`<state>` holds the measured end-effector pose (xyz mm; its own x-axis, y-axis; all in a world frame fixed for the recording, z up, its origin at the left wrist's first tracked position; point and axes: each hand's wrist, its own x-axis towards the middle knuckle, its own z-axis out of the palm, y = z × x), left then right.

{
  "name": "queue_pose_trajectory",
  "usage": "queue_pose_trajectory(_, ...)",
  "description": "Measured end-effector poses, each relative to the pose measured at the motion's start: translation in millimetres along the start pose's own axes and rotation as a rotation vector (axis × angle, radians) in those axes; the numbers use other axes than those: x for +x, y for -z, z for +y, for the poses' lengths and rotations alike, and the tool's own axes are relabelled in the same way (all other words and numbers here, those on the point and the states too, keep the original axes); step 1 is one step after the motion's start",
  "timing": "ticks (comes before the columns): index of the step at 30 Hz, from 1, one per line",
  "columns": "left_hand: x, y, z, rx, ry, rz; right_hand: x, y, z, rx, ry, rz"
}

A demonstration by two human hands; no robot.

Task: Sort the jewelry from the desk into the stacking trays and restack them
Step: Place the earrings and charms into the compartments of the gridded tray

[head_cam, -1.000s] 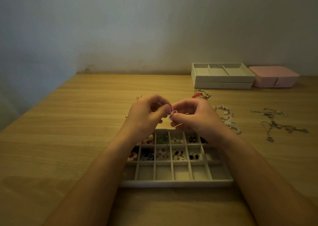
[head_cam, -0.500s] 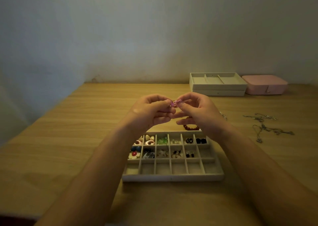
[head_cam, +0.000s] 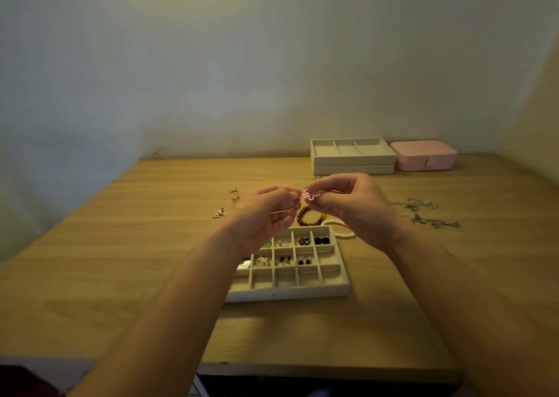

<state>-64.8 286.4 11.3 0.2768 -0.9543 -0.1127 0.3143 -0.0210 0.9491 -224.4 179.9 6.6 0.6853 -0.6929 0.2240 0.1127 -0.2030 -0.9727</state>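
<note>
Since a second ago you've lifted the pink flower earring [head_cam: 311, 195] higher, pinched between left hand [head_cam: 266, 215] and right hand [head_cam: 348, 206]. Still sorting: next, lower it into an empty cell of the compartment tray [head_cam: 302, 294] right below your grip.

Wooden desk [head_cam: 121, 275] under trays [head_cam: 352, 157], jewelry [head_cam: 423, 204]

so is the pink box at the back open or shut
Shut: the pink box has its lid down flat, with the front clasp hanging over the seam.
</note>
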Motion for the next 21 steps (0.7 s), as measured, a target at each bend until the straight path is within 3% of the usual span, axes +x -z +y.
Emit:
queue_pose_trajectory(6,0,-4,-3,0.02,-0.019,0.031,-5,2,3,-0.052,-0.008,0.051)
queue_pose_trajectory(11,0,-6,-8,0.217,-0.084,0.093,-11,4,6,-0.147,0.035,0.047)
queue_pose_trajectory(15,-1,-12,-9,0.231,-0.13,0.111,-15,3,4,-0.162,0.089,0.023)
queue_pose_trajectory(18,-1,-15,-10,0.284,-0.161,0.109,-18,5,3,-0.131,0.056,-0.011)
queue_pose_trajectory(21,-1,-17,-11,0.372,-0.194,0.094,-15,8,6,-0.152,-0.001,0.062)
